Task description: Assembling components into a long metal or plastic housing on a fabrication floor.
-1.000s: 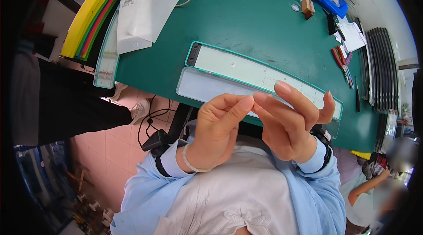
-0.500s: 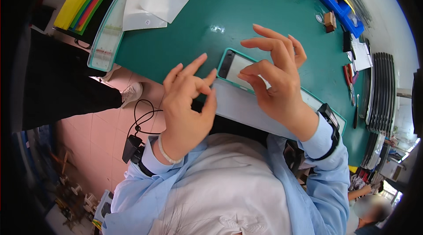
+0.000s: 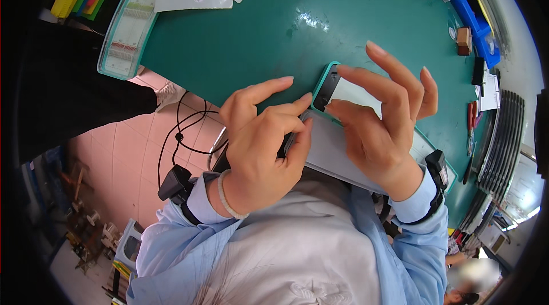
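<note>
Since the earlier frame, the thumb and forefinger of the right hand (image 3: 382, 130) have been spread apart over the left end of the long, narrow, teal-rimmed case (image 3: 357, 94), laid open along the near edge of the green desk (image 3: 240, 42). The left hand (image 3: 263, 147) is held beside that end, fingers bent, thumb and forefinger parted.
</note>
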A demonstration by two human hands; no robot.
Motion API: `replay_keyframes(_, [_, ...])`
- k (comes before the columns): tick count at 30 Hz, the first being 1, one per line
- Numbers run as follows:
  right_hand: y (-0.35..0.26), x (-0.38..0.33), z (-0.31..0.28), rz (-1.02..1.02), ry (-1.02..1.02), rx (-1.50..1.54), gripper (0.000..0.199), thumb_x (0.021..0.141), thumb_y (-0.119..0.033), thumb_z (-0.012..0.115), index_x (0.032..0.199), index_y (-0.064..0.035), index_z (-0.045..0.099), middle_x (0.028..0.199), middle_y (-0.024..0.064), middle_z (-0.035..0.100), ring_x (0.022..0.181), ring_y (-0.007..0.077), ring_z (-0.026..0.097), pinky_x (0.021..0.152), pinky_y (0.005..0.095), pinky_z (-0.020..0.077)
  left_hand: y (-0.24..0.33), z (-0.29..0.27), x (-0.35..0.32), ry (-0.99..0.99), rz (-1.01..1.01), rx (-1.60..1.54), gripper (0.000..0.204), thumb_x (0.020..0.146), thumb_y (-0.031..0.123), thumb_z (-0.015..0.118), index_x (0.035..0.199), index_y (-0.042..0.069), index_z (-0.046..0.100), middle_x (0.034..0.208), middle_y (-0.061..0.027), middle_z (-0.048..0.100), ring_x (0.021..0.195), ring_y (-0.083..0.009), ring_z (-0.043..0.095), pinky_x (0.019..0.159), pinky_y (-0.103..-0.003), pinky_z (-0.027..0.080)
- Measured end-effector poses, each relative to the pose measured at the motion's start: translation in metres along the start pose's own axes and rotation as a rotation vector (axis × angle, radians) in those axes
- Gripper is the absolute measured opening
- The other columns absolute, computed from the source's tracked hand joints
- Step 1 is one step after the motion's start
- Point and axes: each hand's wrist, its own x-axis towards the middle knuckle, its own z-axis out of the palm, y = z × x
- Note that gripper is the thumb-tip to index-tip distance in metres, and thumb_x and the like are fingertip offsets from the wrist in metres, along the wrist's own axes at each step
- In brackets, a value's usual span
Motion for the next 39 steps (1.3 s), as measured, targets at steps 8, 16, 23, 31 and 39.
replay_keyframes(8, [0.001,-0.001,0.0,-0.005,0.001,-0.005,0.008,0.065,-0.008,0.07,0.064,-0.0118,0.063,0.103,0.0053,0.069,0.116,0.0292,0.057,0.11,0.0416,0.015,-0.001,0.002,0.0,-0.012,0.014,0.025,0.024,0.069,-0.004,0.071,0.08,0.008,0.054,0.099,-0.0072,0.071,0.105,-0.0278,0.059,0.089,-0.039,0.034])
replay_keyframes(16, [0.002,0.001,0.004,-0.014,-0.01,0.023,0.008,0.062,-0.006,0.067,0.063,-0.0109,0.061,0.101,0.0051,0.069,0.115,0.0292,0.057,0.11,0.043,0.0147,-0.001,-0.001,0.0,-0.053,0.025,0.056,0.024,0.07,-0.004,0.071,0.081,0.008,0.054,0.099,-0.0078,0.071,0.105,-0.0287,0.059,0.089,-0.039,0.034])
replay_keyframes(23, [-0.003,0.004,-0.004,0.066,-0.076,0.077,0.007,0.06,-0.005,0.065,0.063,-0.0091,0.061,0.099,0.004,0.068,0.112,0.0284,0.058,0.109,0.0445,0.0144,0.012,-0.008,0.008,-0.146,0.01,0.172,0.026,0.073,-0.004,0.064,0.097,0.007,0.066,0.118,-0.014,0.062,0.119,-0.0356,0.046,0.097,-0.042,0.03])
replay_keyframes(31, [0.0,0.003,-0.062,0.279,-0.074,-0.018,0.024,0.059,-0.014,0.076,0.082,-0.0108,0.069,0.12,0.014,0.061,0.124,0.0322,0.05,0.106,0.0497,0.0131,0.028,0.004,0.018,-0.282,0.109,0.544,0.046,0.07,-0.009,0.056,0.104,0.017,0.072,0.14,-0.0174,0.046,0.136,-0.0408,0.029,0.109,-0.054,0.015])
replay_keyframes(39, [0.128,-0.091,-0.185,0.545,-0.002,0.026,0.007,0.08,-0.004,0.069,0.084,-0.0026,0.065,0.102,0.0103,0.063,0.085,0.0229,0.06,0.072,0.0295,0.044,-0.004,-0.029,0.039,-0.36,0.223,0.755,0.047,0.079,-0.009,0.044,0.117,0.009,0.064,0.14,-0.0071,0.052,0.141,-0.0316,0.03,0.114,-0.052,0.007])
